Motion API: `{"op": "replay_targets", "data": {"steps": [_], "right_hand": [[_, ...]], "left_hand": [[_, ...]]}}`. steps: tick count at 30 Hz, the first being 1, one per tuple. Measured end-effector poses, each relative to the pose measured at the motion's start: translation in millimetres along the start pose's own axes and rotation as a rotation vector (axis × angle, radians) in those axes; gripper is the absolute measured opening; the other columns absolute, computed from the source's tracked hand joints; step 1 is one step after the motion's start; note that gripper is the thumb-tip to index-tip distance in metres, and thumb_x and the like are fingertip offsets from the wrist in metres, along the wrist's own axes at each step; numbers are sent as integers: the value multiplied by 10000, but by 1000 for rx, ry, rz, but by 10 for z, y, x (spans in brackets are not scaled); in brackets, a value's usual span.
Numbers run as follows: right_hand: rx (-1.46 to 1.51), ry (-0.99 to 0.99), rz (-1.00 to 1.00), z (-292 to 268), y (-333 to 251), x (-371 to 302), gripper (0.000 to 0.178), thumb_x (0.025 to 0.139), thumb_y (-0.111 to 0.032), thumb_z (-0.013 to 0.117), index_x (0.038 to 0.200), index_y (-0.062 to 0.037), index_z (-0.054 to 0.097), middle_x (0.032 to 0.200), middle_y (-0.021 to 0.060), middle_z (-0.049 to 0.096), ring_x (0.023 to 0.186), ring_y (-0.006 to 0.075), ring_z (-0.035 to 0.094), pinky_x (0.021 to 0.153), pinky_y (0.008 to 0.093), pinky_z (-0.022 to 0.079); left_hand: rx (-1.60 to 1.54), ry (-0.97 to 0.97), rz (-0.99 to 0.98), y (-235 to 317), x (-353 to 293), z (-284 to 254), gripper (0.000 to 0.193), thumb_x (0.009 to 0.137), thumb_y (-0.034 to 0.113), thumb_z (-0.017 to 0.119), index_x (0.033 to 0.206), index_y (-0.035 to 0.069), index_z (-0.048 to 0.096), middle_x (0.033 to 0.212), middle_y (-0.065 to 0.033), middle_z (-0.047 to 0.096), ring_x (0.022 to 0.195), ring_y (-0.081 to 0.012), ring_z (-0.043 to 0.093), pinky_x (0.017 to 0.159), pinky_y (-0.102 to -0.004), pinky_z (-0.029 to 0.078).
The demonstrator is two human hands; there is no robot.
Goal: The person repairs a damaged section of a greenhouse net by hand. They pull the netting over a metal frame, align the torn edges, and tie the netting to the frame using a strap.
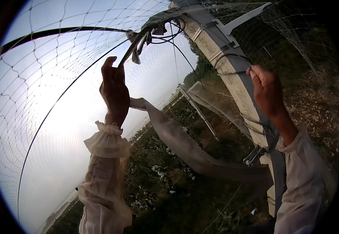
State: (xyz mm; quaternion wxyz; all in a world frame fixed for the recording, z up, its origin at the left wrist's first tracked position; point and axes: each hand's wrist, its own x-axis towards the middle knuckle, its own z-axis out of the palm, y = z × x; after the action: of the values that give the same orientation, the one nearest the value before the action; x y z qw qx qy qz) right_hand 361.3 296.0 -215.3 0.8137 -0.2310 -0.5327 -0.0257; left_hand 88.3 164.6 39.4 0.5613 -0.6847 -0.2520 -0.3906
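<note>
My left hand [115, 91] is raised with its fingers closed round a dark strip [130, 50] that slants down from the post's top. Beside that hand a long pale fabric band [173, 134] comes out, sagging in a curve toward the lower part of the post. Whether strip and band are one piece, I cannot tell. On the other side of the concrete post [235, 91], my right hand [269, 91] is pinched at the end of a dark wire [231, 73] wound round it. The palm side of the left grip is hidden.
Netting [40, 74] spreads overhead, with a dark curved cable [64, 30] across it. A white metal bracket [245, 19] juts from the post; lower down sits a metal clamp [255, 156]. Leafy plants [157, 171] grow below, and a thinner pole [198, 113] stands farther off.
</note>
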Motion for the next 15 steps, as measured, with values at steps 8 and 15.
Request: {"op": "replay_targets", "data": {"steps": [8, 15], "right_hand": [[33, -17, -33, -39, 41, 55, 199, 993, -100, 505, 939, 47, 628, 781, 226, 642, 712, 353, 670, 615, 383, 495], [35, -22, -25, -65, -56, 82, 175, 986, -92, 507, 914, 27, 614, 705, 206, 594, 614, 325, 614, 564, 384, 443]], "left_hand": [[538, -339, 841, -63, 12, -108, 803, 796, -76, 587, 1543, 63, 329, 1074, -93, 582, 838, -185, 585, 602, -310, 549], [788, -494, 616, -484, 69, -473, 818, 799, -117, 550, 1554, 24, 270, 964, -95, 539, 779, -201, 555, 557, -296, 529]]}}
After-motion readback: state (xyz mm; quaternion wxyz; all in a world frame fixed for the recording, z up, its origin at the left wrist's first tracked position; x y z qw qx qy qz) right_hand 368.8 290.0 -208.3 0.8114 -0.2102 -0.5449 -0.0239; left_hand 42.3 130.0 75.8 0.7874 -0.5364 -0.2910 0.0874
